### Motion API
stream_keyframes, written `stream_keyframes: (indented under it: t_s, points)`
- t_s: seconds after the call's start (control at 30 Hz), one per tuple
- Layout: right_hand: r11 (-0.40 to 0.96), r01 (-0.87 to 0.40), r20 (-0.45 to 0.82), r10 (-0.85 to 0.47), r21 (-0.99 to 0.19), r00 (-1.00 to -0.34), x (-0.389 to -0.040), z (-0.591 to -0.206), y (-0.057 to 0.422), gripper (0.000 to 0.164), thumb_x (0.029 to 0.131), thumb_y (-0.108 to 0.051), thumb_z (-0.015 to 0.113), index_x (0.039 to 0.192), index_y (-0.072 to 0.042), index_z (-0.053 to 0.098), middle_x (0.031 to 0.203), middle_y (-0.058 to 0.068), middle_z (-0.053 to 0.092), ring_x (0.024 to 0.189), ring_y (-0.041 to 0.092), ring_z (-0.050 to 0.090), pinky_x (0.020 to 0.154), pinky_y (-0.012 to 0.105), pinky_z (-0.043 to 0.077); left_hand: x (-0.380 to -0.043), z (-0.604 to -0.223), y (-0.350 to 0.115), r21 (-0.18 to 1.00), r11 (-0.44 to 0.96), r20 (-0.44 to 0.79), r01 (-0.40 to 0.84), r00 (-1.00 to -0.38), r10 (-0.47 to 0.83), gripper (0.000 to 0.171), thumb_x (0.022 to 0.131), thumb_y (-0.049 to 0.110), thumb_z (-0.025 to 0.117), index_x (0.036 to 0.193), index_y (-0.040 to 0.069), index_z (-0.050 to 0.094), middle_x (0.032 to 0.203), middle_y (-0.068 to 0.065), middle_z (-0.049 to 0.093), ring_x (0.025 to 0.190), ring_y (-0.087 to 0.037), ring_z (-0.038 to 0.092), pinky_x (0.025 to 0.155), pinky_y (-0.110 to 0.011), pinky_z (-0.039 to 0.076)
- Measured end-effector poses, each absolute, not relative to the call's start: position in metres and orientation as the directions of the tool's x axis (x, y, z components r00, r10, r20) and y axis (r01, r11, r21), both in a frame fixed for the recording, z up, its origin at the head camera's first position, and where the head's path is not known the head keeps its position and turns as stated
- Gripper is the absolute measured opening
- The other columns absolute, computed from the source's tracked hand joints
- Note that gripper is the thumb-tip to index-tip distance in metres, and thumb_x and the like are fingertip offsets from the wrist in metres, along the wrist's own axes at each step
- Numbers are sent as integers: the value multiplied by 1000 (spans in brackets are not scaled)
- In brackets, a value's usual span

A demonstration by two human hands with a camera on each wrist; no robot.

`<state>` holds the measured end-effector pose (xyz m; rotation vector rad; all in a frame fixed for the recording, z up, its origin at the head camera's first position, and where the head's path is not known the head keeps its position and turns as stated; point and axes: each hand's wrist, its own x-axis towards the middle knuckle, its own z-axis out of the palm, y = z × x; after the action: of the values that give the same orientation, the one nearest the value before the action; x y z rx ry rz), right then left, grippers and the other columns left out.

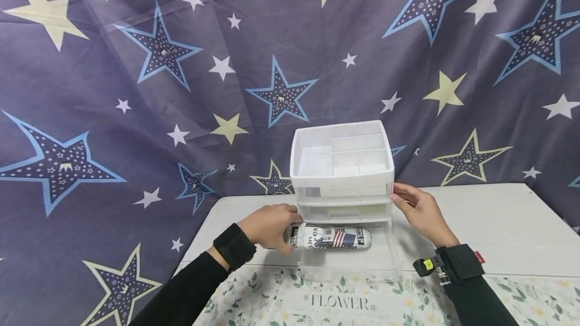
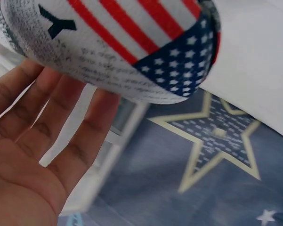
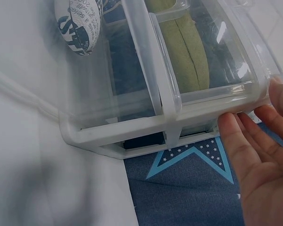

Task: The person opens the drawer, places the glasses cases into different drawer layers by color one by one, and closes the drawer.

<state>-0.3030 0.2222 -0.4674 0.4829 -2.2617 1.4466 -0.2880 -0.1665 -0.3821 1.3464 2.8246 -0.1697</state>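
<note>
A soft roll-shaped pencil case (image 1: 333, 237) with newspaper print and a US flag lies crosswise over the pulled-out clear bottom drawer (image 1: 349, 271). My left hand (image 1: 273, 226) holds its left end, thumb at the front. In the left wrist view, the fingers (image 2: 80, 146) reach under the pencil case (image 2: 146, 47); the thumb is hidden. My right hand (image 1: 423, 215) rests fingertips against the right side of the white drawer unit (image 1: 342, 180). Seen from the right wrist, thumb and fingers (image 3: 238, 141) touch the frame's edge.
An olive-green cloth item (image 3: 186, 52) lies inside the drawer above. The unit's top tray (image 1: 317, 160) is divided into compartments. A flower-patterned mat (image 1: 258, 296) covers the front of the white table (image 1: 489, 230). A star-printed curtain (image 1: 190, 104) hangs behind.
</note>
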Motion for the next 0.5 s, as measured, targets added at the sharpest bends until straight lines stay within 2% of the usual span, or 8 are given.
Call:
stream_keyframes:
  t_s: [0.13, 0.37, 0.5]
  points:
    - [399, -496, 515, -67, -771, -855, -303, -467, 222, 40, 104, -19, 64, 134, 6, 61, 122, 24, 69, 101, -16, 55, 88, 3, 45, -282, -380, -149, -135, 568, 5, 812, -573, 820, 58, 74, 42, 85, 124, 16, 70, 106, 3, 63, 78, -4, 50, 60, -19, 47]
    - [401, -493, 513, -65, -772, -856, -303, -466, 221, 40, 103, -19, 65, 134, 6, 62, 122, 24, 70, 100, -16, 55, 88, 3, 45, -278, -376, -124, -170, 540, 46, 824, -541, 840, 59, 77, 45, 84, 126, 16, 68, 103, 5, 59, 83, -7, 50, 66, -21, 48]
    - [406, -496, 516, -68, -767, -854, -302, -466, 222, 40, 104, -19, 64, 134, 7, 61, 121, 25, 70, 101, -17, 55, 88, 3, 45, -278, -375, -109, -193, 510, 85, 838, -503, 860, 62, 77, 47, 84, 127, 14, 68, 104, 4, 60, 88, -9, 52, 73, -23, 50]
